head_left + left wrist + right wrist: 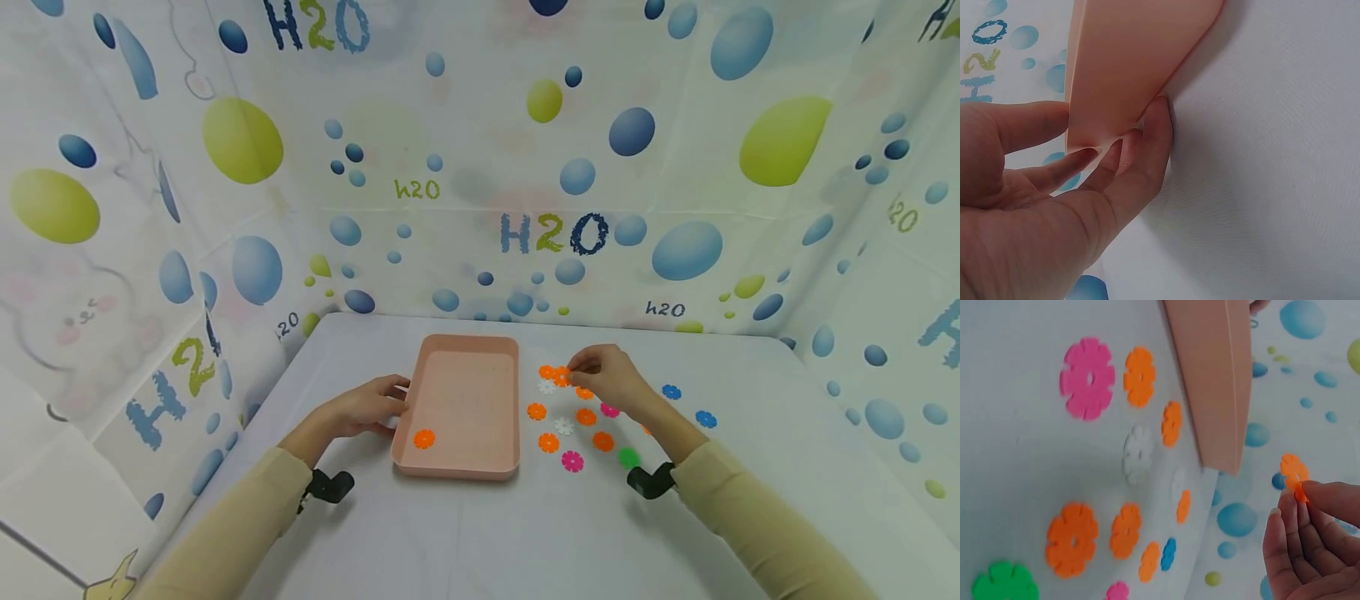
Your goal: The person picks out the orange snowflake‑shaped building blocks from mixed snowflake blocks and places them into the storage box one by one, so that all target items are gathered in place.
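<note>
A shallow pink tray (472,400) lies on the table, with one orange snowflake-shaped plastic disc (424,439) near its front left corner. My left hand (371,406) is at the tray's left side. In the left wrist view, its loosely bent fingers (1147,144) touch the outside of the tray wall (1135,62). Right of the tray, my right hand (609,377) pinches an orange snowflake disc (1294,467) between thumb and fingertips. Whether a second orange piece is joined to it, I cannot tell. Below that hand lie several loose discs, including a pink disc (573,461) and a green disc (629,457).
Two blue discs (705,419) lie right of my right forearm. White discs (564,427) sit among the orange ones. A patterned curtain (465,275) hangs behind the white table (465,542) and along both sides. Each wrist wears a black camera (651,481).
</note>
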Motion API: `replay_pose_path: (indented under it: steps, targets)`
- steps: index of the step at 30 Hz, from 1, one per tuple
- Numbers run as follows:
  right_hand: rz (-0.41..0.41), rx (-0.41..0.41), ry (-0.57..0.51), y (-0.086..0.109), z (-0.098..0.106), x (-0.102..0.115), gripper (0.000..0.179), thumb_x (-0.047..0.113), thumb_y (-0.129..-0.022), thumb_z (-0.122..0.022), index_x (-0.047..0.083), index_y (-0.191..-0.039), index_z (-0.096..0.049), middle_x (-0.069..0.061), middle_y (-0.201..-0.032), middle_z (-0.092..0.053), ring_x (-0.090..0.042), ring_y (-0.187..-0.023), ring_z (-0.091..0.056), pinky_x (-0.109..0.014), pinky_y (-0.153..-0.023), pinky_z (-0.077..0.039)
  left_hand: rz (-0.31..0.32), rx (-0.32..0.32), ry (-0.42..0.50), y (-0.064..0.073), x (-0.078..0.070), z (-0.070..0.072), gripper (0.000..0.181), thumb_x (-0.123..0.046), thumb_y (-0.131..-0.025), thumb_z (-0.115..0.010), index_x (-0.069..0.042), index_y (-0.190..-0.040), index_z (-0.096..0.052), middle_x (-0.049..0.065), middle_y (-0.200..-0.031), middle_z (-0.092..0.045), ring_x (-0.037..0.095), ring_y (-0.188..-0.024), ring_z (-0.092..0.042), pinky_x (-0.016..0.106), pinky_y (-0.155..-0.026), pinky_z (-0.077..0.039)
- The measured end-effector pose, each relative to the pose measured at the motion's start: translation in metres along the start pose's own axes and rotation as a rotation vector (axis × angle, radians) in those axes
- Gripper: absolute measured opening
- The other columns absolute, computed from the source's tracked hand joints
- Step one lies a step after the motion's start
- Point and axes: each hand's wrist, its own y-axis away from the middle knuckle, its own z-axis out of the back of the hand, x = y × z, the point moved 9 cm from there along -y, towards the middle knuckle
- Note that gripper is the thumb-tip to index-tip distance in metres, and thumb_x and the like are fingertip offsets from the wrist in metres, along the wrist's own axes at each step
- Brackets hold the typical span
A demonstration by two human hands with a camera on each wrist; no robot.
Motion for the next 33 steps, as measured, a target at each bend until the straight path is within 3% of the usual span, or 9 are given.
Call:
replay_pose_path:
  steps: [5,12,21,33]
  targets:
    - [0.046,0.013,-0.007,0.002,-0.014,0.017,0.018,0.009,-0.097,-0.068,-0.003,-0.111,-0.070,-0.010,-0.100,-0.072,-0.039,-0.100,-0.068,-0.038,-0.087,-0.060,0.000,0.003,0.003,0.000,0.001,0.000,0.059,-0.008,-0.102,-0.053,0.002,-0.156,-0.028,0.029,-0.156,-0.032,0.038,-0.126,-0.054,0.053,-0.098,-0.055]
    - [0.090,0.046,-0.056,0.003,-0.036,0.036,0.014,0.008,-0.095,-0.070,0.000,-0.106,-0.072,-0.008,-0.097,-0.073,-0.028,-0.090,-0.071,-0.036,-0.084,-0.060,0.004,0.000,0.000,-0.001,0.002,0.001,0.060,-0.010,-0.102,-0.055,0.001,-0.156,-0.029,0.028,-0.156,-0.033,0.038,-0.126,-0.053,0.054,-0.098,-0.054]
    - [0.115,0.099,-0.074,0.001,-0.065,0.047,0.010,0.008,-0.096,-0.069,0.003,-0.103,-0.073,-0.005,-0.093,-0.072,-0.038,-0.094,-0.070,-0.030,-0.078,-0.060,0.009,-0.001,-0.004,-0.001,0.003,0.000,0.060,-0.010,-0.102,-0.055,0.001,-0.155,-0.030,0.029,-0.157,-0.032,0.039,-0.127,-0.052,0.055,-0.098,-0.054]
    - [0.178,0.130,-0.069,-0.004,-0.096,0.063,0.006,0.005,-0.094,-0.070,0.004,-0.099,-0.073,-0.003,-0.091,-0.071,-0.019,-0.083,-0.067,-0.029,-0.078,-0.060,0.010,0.003,-0.012,-0.003,0.002,0.002,0.059,-0.010,-0.103,-0.054,0.000,-0.156,-0.029,0.029,-0.157,-0.032,0.039,-0.126,-0.054,0.055,-0.098,-0.054]
